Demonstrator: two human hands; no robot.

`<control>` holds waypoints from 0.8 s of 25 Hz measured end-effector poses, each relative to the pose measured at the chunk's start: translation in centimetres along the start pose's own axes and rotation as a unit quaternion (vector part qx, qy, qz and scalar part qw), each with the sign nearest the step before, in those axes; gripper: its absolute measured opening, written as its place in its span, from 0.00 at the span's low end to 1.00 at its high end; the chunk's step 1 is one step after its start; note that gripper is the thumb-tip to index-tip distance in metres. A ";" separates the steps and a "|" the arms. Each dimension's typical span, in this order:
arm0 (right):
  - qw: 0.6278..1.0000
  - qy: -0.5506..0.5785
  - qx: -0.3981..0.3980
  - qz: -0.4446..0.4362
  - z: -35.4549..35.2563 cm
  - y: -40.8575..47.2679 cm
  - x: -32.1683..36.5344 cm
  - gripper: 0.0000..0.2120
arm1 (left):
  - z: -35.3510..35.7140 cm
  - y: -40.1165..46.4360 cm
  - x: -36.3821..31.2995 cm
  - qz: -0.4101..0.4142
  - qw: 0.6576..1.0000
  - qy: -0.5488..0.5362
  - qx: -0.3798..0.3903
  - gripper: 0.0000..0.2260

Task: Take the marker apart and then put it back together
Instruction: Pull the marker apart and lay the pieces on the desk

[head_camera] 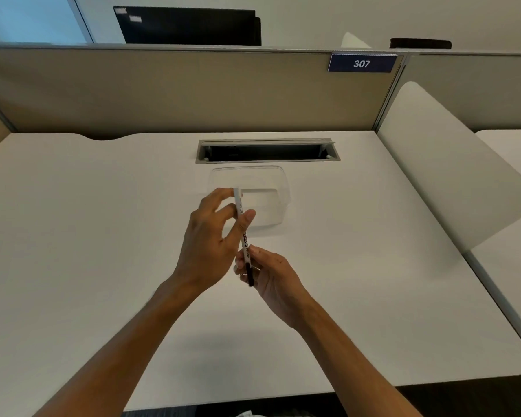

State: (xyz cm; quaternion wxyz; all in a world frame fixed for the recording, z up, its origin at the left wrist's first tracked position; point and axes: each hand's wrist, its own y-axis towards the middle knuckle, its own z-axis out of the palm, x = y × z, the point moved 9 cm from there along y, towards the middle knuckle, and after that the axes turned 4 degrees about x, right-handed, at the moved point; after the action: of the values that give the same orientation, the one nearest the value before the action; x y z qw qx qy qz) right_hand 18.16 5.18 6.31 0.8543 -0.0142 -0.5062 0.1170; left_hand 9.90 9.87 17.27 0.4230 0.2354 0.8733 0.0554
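Above the middle of the white table (73, 236), both bare hands hold one marker (243, 233) in the air. The marker is a slim white barrel with dark lettering and a black end; it runs almost upright in the view, its white end toward twelve o'clock and its black end toward six o'clock.

The left hand (211, 239) grips the upper half. Its thumb presses the barrel from the three o'clock side and its fingers (223, 195) curl around near the white tip from the nine o'clock side. The right hand (272, 276) pinches the lower half, its fingertips closed narrowly on the barrel just above the black end, which lies against the palm. The two hands are close, nearly touching along the marker.

Behind the marker, toward twelve o'clock, a clear plastic container (280, 185) rests on the table. Farther toward twelve o'clock, an open cable hatch (266, 150) is set into the tabletop. A beige partition (163, 88) stands at the far edge, with a blue plate reading 307 (362, 63) at about one o'clock.
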 end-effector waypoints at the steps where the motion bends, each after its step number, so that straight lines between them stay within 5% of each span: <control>1: 1.000 -0.002 -0.006 -0.002 -0.5 -0.1 0.2 0.12 | -0.5 0.0 0.2 -0.003 1.000 -0.024 -0.018 0.16; 5: 1.000 -0.012 -0.024 -0.011 -2.0 -0.6 1.4 0.09 | -2.0 -0.3 1.2 -0.020 0.991 -0.101 -0.079 0.11; 10: 0.995 -0.042 -0.091 -0.002 -3.9 -0.5 1.6 0.13 | -0.7 -0.6 4.4 -0.147 0.964 -0.212 -0.062 0.15; 14: 0.989 -0.006 -0.145 -0.004 -5.4 -0.6 1.3 0.03 | 0.3 -1.1 5.9 -0.196 0.949 -0.244 -0.036 0.13; 20: 0.982 0.099 -0.160 0.001 -5.3 -0.4 0.9 0.11 | 1.3 -1.9 6.6 -0.219 0.930 -0.296 -0.018 0.04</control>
State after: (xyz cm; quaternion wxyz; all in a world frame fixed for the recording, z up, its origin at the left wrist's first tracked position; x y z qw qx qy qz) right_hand 23.30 5.46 4.55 0.8866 -0.1630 -0.4316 0.0329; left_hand 6.71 11.08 11.21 0.6680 0.0367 0.7371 -0.0949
